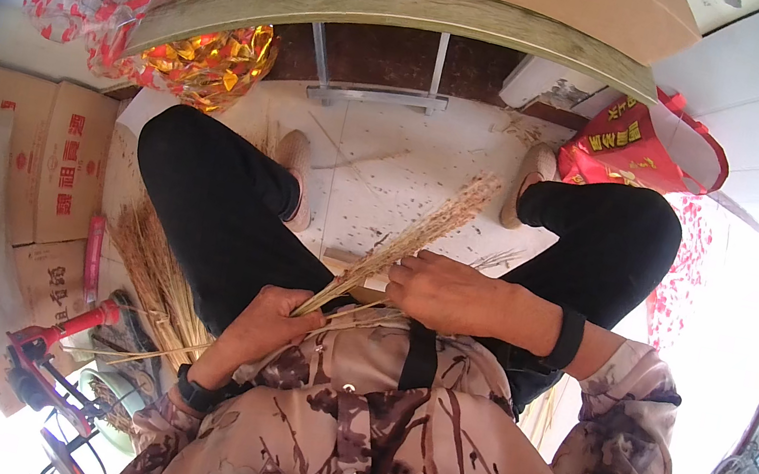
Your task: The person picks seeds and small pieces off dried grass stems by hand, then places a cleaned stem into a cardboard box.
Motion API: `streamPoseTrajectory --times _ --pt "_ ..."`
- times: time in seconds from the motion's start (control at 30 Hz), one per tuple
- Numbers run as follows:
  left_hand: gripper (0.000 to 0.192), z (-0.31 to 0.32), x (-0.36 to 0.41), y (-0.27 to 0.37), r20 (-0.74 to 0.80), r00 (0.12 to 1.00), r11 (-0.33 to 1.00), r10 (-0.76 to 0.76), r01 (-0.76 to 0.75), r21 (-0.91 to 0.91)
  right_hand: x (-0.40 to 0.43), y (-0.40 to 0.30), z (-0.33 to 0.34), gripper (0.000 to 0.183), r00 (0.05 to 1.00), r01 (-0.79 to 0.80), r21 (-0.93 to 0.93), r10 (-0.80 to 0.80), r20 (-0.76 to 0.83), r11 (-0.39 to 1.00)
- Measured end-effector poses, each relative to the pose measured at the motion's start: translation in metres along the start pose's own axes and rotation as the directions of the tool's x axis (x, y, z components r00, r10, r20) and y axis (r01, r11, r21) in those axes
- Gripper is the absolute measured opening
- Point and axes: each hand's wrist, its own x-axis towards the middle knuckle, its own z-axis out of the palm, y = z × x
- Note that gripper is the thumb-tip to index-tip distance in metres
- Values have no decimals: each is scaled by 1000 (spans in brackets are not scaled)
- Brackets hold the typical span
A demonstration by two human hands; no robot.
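Note:
My left hand (pixel 269 324) is closed around the stalk ends of a small bundle of dried broom-straw stalks (pixel 419 229). The bundle slants up and to the right across my lap, its bushy seed heads pointing away from me. My right hand (pixel 449 293) lies beside the bundle's middle with its fingers curled in. Whether a stalk is pinched there is hidden. A few loose thin stalks (pixel 366 314) cross under both hands over my lap. Beside my left leg leans a larger heap of the same dried stalks (pixel 152 273).
A table (pixel 461 34) with a floral cover stands ahead. Bits of straw litter the tiled floor (pixel 396 141). Cardboard boxes (pixel 42 162) bearing writing and a red metal tool (pixel 67 326) are at left. A red bag (pixel 631 148) stands beyond my right knee.

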Motion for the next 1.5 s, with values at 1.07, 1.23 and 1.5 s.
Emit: streamPoseTrajectory --times 1.07,1.23,1.5 --pt "20 9 -12 -17 -237 962 990 136 -141 -4 -41 54 -26 11 901 -271 241 334 -276 932" --pt "18 7 -10 -16 -233 966 990 116 -131 -52 -23 29 -49 16 786 -295 -28 226 -576 955" --pt "16 13 -5 3 -294 954 996 53 -72 -56 -24 -11 0 7 722 -302 350 453 -524 886"
